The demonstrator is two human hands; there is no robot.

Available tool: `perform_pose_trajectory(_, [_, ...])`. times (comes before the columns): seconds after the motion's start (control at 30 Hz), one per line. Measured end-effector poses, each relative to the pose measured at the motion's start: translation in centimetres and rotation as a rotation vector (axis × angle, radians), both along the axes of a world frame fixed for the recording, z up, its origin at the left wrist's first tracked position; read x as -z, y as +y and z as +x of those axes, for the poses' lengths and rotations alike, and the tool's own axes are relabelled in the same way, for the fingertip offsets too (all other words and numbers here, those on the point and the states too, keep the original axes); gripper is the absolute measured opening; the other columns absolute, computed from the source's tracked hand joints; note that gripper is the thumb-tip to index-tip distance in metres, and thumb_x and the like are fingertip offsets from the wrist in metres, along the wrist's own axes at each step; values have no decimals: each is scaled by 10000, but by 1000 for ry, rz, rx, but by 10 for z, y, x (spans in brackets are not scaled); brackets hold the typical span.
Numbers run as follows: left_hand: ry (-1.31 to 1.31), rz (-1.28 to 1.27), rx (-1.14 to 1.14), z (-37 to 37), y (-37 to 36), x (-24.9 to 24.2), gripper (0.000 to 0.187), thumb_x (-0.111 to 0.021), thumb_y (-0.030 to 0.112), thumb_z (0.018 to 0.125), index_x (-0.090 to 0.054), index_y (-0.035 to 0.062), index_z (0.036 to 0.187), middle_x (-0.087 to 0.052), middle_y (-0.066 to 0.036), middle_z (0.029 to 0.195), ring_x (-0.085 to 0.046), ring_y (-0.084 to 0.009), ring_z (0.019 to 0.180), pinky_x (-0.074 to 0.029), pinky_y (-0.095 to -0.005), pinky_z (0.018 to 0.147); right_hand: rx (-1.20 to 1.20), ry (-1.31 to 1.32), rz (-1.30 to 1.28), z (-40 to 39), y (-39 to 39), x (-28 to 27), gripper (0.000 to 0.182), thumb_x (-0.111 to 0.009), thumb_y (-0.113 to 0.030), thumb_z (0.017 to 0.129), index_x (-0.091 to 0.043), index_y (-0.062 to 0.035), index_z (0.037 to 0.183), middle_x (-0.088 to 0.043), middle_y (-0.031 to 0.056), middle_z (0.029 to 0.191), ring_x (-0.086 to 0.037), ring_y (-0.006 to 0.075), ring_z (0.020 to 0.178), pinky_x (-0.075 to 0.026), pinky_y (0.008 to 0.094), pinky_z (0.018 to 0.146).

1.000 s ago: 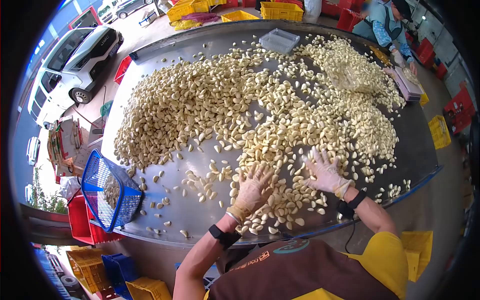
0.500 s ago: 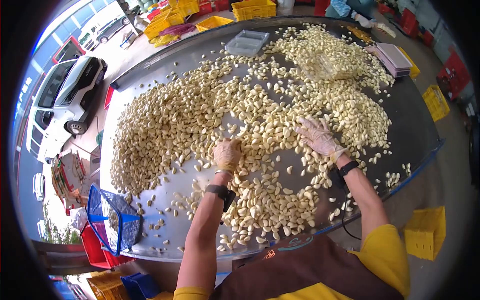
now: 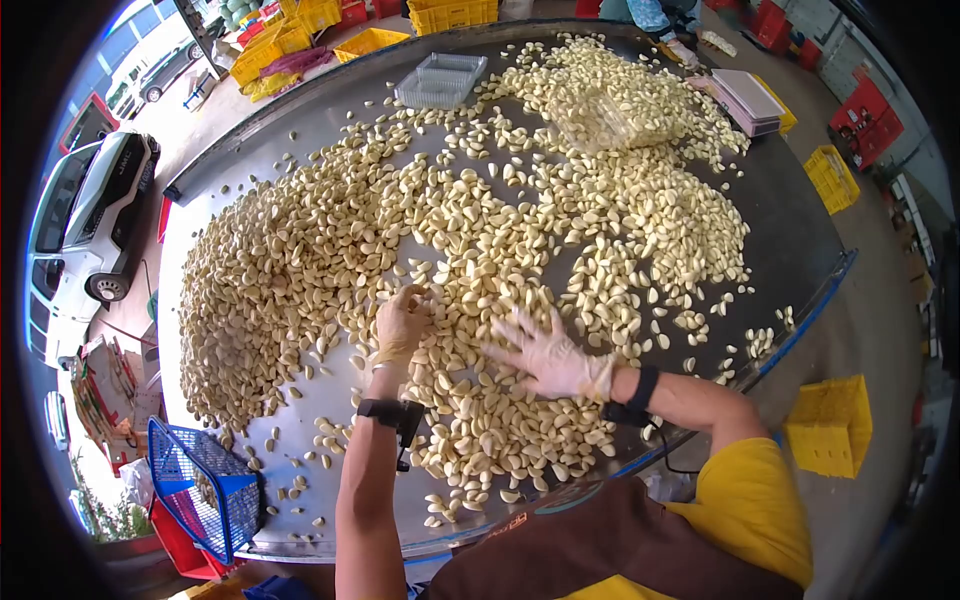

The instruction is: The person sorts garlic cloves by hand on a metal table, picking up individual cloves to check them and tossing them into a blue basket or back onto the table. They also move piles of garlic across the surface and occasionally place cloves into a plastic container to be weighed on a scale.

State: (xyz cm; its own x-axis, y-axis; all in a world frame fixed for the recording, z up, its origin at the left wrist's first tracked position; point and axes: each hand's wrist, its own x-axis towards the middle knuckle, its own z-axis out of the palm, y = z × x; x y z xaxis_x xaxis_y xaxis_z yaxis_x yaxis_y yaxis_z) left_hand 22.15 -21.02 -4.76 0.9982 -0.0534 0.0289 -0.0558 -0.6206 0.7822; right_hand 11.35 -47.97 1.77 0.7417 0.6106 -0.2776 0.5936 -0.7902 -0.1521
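Note:
Peeled garlic cloves (image 3: 480, 290) lie spread in a wide layer over a metal table (image 3: 320, 400). My left hand (image 3: 402, 325), in a thin pale glove, is at the left side of the middle pile with its fingers curled in; what they hold, if anything, is too small to make out. To its right, my right hand (image 3: 552, 362), also gloved, rests palm down on the cloves with its fingers spread. A near heap of cloves (image 3: 500, 440) lies between my forearms and the table's front edge.
A blue basket (image 3: 205, 490) stands at the table's left front corner. Farther back are a clear plastic tray (image 3: 440, 80), another clear container (image 3: 595, 122) among cloves and a pinkish box (image 3: 748, 100). A co-worker's gloved hand (image 3: 682, 50) shows at the far edge. Yellow crates (image 3: 830, 425) stand around.
My right hand has swept left and nearer to me, bringing cloves toward the middle pile. The left hand stays near the same cloves, its fingers curled. The whole view has shifted slightly.

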Motion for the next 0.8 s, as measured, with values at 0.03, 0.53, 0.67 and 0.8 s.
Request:
perform_pose_trajectory(0.03, [-17, 30, 16, -4, 9, 1, 241, -685, 108, 792, -703, 126, 1032, -647, -41, 701, -633, -169, 628, -502, -312, 578, -120, 100, 21, -24, -12, -4, 803, -614, -534, 858, -203, -387, 1532, -50, 73, 1632, -138, 455, 1448, -193, 785, 1008])
perform_pose_trajectory(0.53, [-29, 188, -212, -42, 15, -14, 238, -711, 222, 777, -698, 140, 1000, -682, -81, 808, -658, -269, 786, -502, -398, 714, 263, -2, 565, 41, -119, -13, 273, -606, -115, 912, -658, -53, 1173, -664, 131, 1184, -623, 268, 1113, -478, 340, 972])
perform_pose_trajectory(0.67, [-108, 164, -222, -38, 18, -19, 214, -704, 250, 791, -708, 145, 978, -667, -91, 813, -651, -284, 809, -498, -410, 712, 361, 44, 672, 43, -105, -11, 251, -610, -144, 916, -674, -67, 1146, -678, 113, 1141, -637, 282, 1059, -488, 360, 943])
perform_pose_trajectory(0.8, [-136, 565, -95, -11, -8, -9, 230, -687, 357, 807, -736, 152, 901, -669, -127, 869, -644, -324, 832, -492, -450, 718, 138, -331, 489, 32, -94, 9, 319, -643, -187, 885, -645, -99, 1192, -650, 90, 1160, -606, 274, 1087, -456, 398, 960])
